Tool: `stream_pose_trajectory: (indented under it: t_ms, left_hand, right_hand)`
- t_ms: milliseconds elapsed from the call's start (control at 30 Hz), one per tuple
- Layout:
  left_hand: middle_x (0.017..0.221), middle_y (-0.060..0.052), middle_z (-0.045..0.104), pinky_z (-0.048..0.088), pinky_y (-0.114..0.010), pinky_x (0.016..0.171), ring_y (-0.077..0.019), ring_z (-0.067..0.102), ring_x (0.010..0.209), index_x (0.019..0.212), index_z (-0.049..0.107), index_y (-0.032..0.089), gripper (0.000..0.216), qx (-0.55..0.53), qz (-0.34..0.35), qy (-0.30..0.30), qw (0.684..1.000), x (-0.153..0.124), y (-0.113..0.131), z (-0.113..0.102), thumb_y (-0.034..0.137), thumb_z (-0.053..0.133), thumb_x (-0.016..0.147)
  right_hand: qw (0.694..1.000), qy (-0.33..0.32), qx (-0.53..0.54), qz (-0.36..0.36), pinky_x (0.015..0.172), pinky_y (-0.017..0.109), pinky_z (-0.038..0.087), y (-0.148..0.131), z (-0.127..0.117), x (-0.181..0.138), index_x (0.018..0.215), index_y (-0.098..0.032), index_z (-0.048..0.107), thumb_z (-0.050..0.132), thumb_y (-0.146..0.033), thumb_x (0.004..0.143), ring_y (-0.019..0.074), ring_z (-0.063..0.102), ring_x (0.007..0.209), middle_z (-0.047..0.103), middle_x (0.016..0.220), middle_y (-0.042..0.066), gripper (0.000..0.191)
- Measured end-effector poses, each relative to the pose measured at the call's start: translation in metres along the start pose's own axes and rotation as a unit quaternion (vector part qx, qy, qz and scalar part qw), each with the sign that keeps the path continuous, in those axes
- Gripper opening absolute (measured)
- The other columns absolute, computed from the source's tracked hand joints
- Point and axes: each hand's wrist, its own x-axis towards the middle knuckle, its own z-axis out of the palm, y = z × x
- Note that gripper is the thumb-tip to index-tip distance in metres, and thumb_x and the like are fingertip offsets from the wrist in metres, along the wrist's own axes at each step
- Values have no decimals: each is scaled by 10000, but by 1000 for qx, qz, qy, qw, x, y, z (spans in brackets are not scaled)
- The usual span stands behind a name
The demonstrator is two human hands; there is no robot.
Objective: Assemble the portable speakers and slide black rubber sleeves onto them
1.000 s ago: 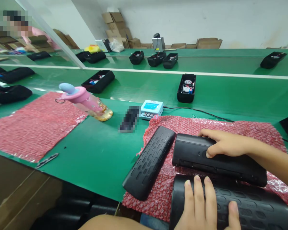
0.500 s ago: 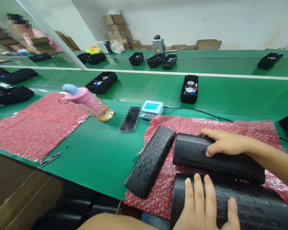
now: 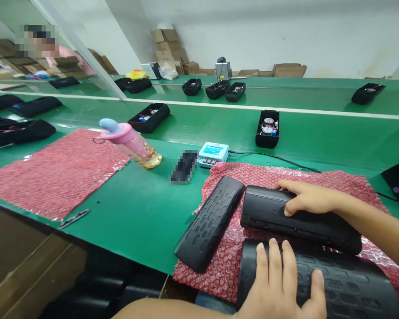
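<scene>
On the green bench (image 3: 136, 212) before a far white wall (image 3: 269, 40), at near right, the left hand (image 3: 277, 285) spreads over a patterned case (image 3: 352, 288) while the right hand (image 3: 314, 199), fingertips partly hidden, seemingly pinches the plain case (image 3: 261, 204) beyond.

Bare hands (image 3: 307, 198), bare forearms (image 3: 379, 227), blue cloth (image 3: 214, 301), perhaps denim, below

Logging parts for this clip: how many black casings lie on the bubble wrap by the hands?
3: slim casing angled at left, smooth casing under the right hand, large casing under the left hand. Any beneath would be hidden.
</scene>
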Motion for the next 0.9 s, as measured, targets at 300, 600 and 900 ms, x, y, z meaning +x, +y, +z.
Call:
stream_pose_trajectory:
  t_ms: [300, 600, 900]
  left_hand:
    - [866, -133, 705, 442, -515, 810, -327, 661, 847, 1112, 485, 213, 377, -18, -14, 4, 1000, -2, 1, 2, 329, 602, 773]
    - [931, -143, 695, 453, -514, 790, -336, 652, 891, 1163, 459, 212, 384, -30, 10, -58, 998, 4, -8, -4, 325, 560, 810]
    - [1016, -208, 654, 468, -513, 746, -364, 631, 933, 1240, 399, 176, 420, -61, 60, -149, 985, 14, -19, -9, 378, 419, 873]
  right_hand:
    - [1000, 1, -8, -4, 731, 311, 381, 0, -1, 0, 924, -188, 479, 563, -341, 554, 222, 494, 873, 549, 964, 39, 409]
    - [1000, -21, 18, -6, 694, 290, 382, 8, -8, 7, 911, -191, 495, 568, -339, 565, 211, 485, 852, 536, 918, 24, 383]
    - [997, -58, 55, -8, 808, 288, 411, 21, -18, 21, 879, -192, 504, 565, -381, 576, 227, 505, 986, 558, 975, 14, 363]
